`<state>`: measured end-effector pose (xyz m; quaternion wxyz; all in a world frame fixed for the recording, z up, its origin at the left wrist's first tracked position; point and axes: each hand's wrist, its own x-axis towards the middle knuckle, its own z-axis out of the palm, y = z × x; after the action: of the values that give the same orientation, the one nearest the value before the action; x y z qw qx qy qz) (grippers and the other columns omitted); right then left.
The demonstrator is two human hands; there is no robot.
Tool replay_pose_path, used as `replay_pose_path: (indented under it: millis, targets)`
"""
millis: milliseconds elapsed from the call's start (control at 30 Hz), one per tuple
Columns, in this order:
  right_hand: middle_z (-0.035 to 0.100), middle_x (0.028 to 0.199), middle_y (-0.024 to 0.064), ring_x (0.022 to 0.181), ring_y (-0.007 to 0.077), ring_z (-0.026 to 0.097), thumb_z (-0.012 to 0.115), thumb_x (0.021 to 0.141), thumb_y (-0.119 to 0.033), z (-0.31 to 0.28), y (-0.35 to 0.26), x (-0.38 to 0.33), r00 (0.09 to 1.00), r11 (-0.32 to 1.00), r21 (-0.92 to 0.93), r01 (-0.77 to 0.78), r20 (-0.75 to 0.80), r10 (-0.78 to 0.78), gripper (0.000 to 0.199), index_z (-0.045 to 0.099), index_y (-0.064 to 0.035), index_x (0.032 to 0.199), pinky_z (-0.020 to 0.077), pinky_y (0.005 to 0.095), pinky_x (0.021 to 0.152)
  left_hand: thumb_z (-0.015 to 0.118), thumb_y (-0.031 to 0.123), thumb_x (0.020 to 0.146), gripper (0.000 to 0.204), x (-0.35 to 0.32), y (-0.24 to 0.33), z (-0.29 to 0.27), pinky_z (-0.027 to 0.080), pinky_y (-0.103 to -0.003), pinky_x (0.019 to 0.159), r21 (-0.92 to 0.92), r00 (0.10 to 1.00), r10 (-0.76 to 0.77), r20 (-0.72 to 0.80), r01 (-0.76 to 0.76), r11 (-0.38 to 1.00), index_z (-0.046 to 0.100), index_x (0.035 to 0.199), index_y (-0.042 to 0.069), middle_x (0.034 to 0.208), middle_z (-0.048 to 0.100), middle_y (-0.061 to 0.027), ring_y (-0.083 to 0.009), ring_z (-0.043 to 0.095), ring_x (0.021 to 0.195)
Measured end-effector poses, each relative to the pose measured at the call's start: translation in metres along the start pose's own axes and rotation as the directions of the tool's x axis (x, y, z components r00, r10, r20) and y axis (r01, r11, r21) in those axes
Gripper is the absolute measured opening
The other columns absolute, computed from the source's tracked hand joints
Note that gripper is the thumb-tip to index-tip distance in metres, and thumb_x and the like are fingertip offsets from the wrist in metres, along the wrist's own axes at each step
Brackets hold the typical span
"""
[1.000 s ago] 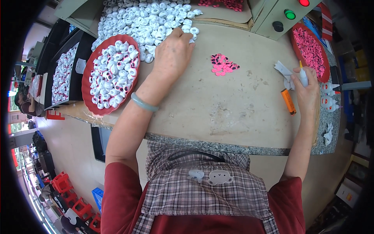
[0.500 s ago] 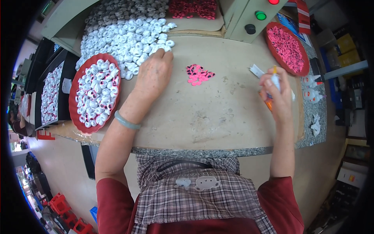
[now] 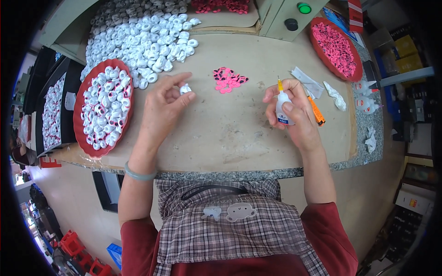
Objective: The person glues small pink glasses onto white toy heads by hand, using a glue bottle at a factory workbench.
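Head view: left hand [image 3: 163,103] pinches one white piece [image 3: 185,89]; right hand [image 3: 294,112] grips one glue bottle [image 3: 282,106].

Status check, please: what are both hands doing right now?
Left hand pinching small white piece. Right hand gripping glue bottle, nozzle up. Nothing between them.

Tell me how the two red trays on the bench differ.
The left red tray holds white pieces; the right red tray holds pink ones. The left tray sits at the bench's front left corner, beside the loose white heap; the right tray sits at the far right, next to the grey box with a green button. The left tray shows larger in this view. Both are red, rimmed and filled across.
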<state>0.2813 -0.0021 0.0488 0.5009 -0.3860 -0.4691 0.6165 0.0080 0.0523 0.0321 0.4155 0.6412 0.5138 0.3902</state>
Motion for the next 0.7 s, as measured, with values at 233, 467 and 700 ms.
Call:
replay_pose_path:
  millis: [233,467,700]
  targets:
    - [0.047,0.105,0.0081,0.066,0.0088,0.049,0.050,0.087,-0.006,0.022,0.011,0.002,0.998,0.997,0.065,-0.036,0.058,0.032,0.021,0.044,-0.0040,0.107,0.0358,0.0198,0.051,0.062,0.006,0.086,0.033,-0.038,0.007,0.013,0.048,-0.022,0.074,-0.699,0.929,-0.193,0.316,0.366,0.615,0.057,0.117,0.000,0.103,0.064,-0.0104,-0.0101,0.059,0.082]
    - [0.054,0.089,0.0063,0.066,0.0089,0.056,0.060,0.086,-0.005,0.032,0.026,0.004,0.996,0.997,-0.046,0.068,0.063,-0.065,0.017,0.057,0.0019,0.102,0.0398,0.0181,0.049,0.054,0.004,0.089,0.033,-0.052,0.005,0.014,0.052,-0.027,0.085,-0.780,0.911,-0.186,0.368,0.411,0.472,0.052,0.121,-0.005,0.112,0.060,-0.0212,-0.0210,0.064,0.095]
    - [0.063,0.087,0.0088,0.065,0.0086,0.058,0.069,0.080,-0.001,0.043,0.025,0.000,0.984,0.997,-0.012,0.081,-0.160,-0.082,0.036,0.052,-0.0002,0.112,0.0420,0.0177,0.050,0.057,0.004,0.088,0.035,-0.055,-0.007,0.017,0.053,-0.027,0.084,-0.771,0.909,-0.150,0.389,0.410,0.487,0.052,0.121,-0.005,0.112,0.060,-0.0191,-0.0211,0.064,0.094]
